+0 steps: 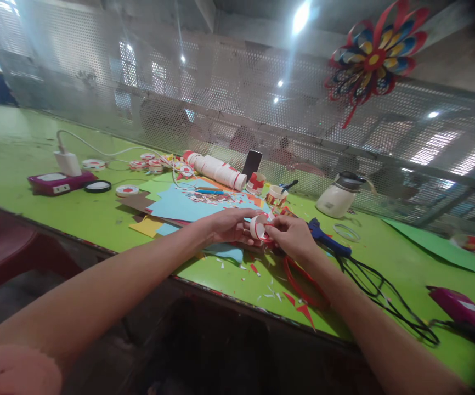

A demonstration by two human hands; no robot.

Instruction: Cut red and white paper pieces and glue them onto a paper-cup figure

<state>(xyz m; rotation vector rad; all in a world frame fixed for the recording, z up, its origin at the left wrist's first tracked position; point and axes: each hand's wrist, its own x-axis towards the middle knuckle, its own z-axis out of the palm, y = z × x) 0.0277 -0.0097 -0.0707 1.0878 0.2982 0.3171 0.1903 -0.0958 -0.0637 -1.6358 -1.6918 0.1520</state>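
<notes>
Two hands over the table edge. Left hand [231, 226] and right hand [290, 236] both pinch one small paper cup [258, 227], white with red trim, held between them just above the green table [35, 148]; fingers of both closed on it.

Counts: one stack of cups [216, 169] lying on its side; two loose cups, one [256, 182] by the phone, one [276, 195] just right of it. One phone [252, 163] propped upright. One blue glue gun [327, 237] just right of the right hand, black cable [381, 291] trailing off it. One red paper ring [303, 285] under the right wrist. One white kettle [338, 198]. One clear tape ring [346, 232] beside the kettle. One pile of coloured paper sheets [175, 206], blue on top, yellow and brown at its edges. One blue pen [209, 191] on the pile. Several round red-white paper discs [127, 190], count unclear. Two magenta power strips, one [58, 182] far left with white charger [68, 163] plugged in, one [465, 312] far right. One paper pinwheel flower [375, 55] hanging on the mesh wall [221, 82].

Surface: bright green tabletop, littered with red and white paper scraps [278, 293]. Perforated metal screen behind, ceiling lights above. Red stool [3, 247] at left.

No readable writing.
</notes>
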